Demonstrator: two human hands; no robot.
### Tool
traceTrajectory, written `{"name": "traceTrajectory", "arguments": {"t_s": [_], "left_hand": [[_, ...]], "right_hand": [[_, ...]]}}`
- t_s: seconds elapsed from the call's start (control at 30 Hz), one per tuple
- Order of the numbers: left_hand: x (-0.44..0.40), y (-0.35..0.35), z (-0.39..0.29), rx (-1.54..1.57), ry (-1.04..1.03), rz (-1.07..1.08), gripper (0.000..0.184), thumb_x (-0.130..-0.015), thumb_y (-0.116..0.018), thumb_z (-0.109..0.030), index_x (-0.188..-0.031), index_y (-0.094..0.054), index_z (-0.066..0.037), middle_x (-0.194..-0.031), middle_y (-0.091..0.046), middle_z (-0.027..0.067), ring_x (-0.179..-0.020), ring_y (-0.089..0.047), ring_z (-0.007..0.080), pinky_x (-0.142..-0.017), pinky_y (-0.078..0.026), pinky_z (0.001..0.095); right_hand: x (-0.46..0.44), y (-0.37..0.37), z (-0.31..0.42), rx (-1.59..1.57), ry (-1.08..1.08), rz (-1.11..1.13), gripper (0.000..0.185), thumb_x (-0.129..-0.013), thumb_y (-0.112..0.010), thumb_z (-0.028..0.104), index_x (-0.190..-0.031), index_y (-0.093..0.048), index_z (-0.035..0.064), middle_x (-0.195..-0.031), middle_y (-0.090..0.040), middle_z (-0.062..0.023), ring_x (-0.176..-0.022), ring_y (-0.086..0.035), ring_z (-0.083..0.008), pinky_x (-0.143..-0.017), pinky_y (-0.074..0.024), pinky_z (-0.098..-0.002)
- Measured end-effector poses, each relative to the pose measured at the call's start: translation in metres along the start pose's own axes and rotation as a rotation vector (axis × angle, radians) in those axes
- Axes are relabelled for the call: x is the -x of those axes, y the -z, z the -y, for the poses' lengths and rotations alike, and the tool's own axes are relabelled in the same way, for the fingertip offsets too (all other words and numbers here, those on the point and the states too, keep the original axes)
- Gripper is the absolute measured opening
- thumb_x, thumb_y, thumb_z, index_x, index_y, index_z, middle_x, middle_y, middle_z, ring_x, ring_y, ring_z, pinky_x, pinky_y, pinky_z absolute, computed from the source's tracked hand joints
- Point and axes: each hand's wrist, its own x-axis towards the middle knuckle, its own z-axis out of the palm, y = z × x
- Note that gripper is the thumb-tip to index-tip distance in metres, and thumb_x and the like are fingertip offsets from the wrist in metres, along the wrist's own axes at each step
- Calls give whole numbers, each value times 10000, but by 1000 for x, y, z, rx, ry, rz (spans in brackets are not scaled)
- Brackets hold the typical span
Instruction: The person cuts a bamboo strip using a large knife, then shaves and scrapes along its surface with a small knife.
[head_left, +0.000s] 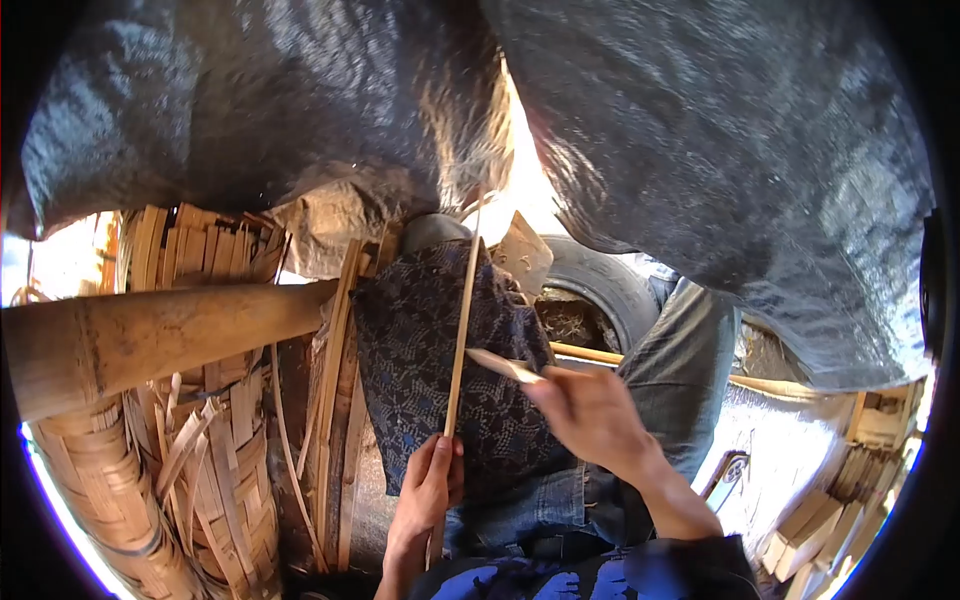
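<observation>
My left hand (427, 487) is closed round the lower part of a long thin bamboo strip (463, 340), which stands up and away from me over my lap. In my right hand (585, 415) is a pointed blade-like tool (497, 364), held by its near end. The tool's tip is at the strip's right side, around mid-length; whether it touches cannot be told. A dark patterned cloth (410, 340) lies over my leg beneath the strip.
A thick bamboo pole (170, 340) juts in from the left, above woven bamboo (100, 480). Upright strips (335, 400) stand left of the cloth. Beyond my knee (680, 350) lies a tire (600, 280). Dark sheeting (720, 150) hangs overhead. Bamboo pieces (810, 530) lie lower right.
</observation>
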Motion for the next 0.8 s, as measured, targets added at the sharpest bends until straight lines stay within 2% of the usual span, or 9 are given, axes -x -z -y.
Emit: {"name": "traceTrajectory", "arguments": {"t_s": [0.07, 0.2, 0.27, 0.33, 0.4, 0.43, 0.53, 0.67, 0.8], "left_hand": [[-4, -1, -7, -62, -57, -11, 306, -997, -331, -301, -900, -490, -59, -520, -326, -53, -395, -262, 30, -364, -216, 201], [-10, 5, -14, -4, -110, 64, 354, -998, -302, -324, -885, -474, -35, -491, -301, -43, -358, -242, 52, -351, -200, 210], [-16, 11, -10, 331, -13, 211, 331, -995, -298, -330, -870, -444, -61, -485, -279, -40, -345, -221, 64, -348, -190, 222], [-21, 14, -8, 402, 32, 210, 300, -991, -305, -339, -854, -415, -95, -488, -264, -40, -341, -205, 69, -360, -187, 224], [-27, 19, -8, 661, 111, 325, 287, -990, -305, -337, -852, -410, -108, -494, -273, -40, -345, -217, 74, -381, -201, 215], [-26, 18, -13, 626, 127, 312, 295, -989, -303, -342, -837, -410, -114, -495, -265, -41, -347, -224, 77, -394, -207, 212], [-32, 24, -15, 619, 195, 403, 303, -989, -295, -342, -834, -419, -112, -489, -251, -43, -348, -218, 76, -397, -209, 212], [-32, 21, -22, 567, 261, 355, 389, -981, -311, -418, -702, -391, -158, -476, -228, -52, -337, -200, 71, -387, -190, 215], [-37, 24, -14, 738, 326, 402, 407, -984, -308, -424, -648, -356, -198, -455, -184, -77, -319, -133, 64, -369, -157, 216]], "right_hand": [[-38, -14, 4, -28, 63, 159, 449, -921, -490, 388, -638, -548, 44, -434, -476, -125, -356, -492, -285, -358, -391, -395], [-57, -35, 0, 9, 205, 148, 459, -924, -479, 397, -628, -539, 51, -425, -475, -119, -350, -497, -286, -350, -387, -400], [-58, -40, -2, 6, 182, 148, 456, -925, -475, 398, -634, -539, 52, -418, -474, -116, -351, -499, -285, -355, -392, -399], [-57, -39, -1, 14, 176, 174, 477, -919, -481, 409, -613, -541, 48, -406, -467, -117, -346, -494, -285, -361, -392, -400], [-57, -36, -1, 60, 115, 180, 519, -909, -489, 428, -561, -541, 47, -393, -458, -121, -346, -495, -286, -367, -390, -403], [-57, -34, 1, 130, 46, 242, 504, -901, -502, 424, -575, -553, 44, -423, -473, -147, -394, -515, -332, -403, -406, -423], [-57, -38, 3, 174, 18, 244, 535, -901, -502, 433, -542, -557, 40, -413, -472, -150, -387, -518, -330, -404, -415, -416], [-56, -41, 8, 155, 32, 207, 570, -899, -502, 446, -501, -546, 39, -410, -476, -151, -385, -522, -327, -403, -422, -410], [-59, -52, 0, 280, 100, 143, 643, -897, -473, 500, -450, -522, 40, -373, -453, -128, -333, -503, -266, -339, -403, -370]]}}
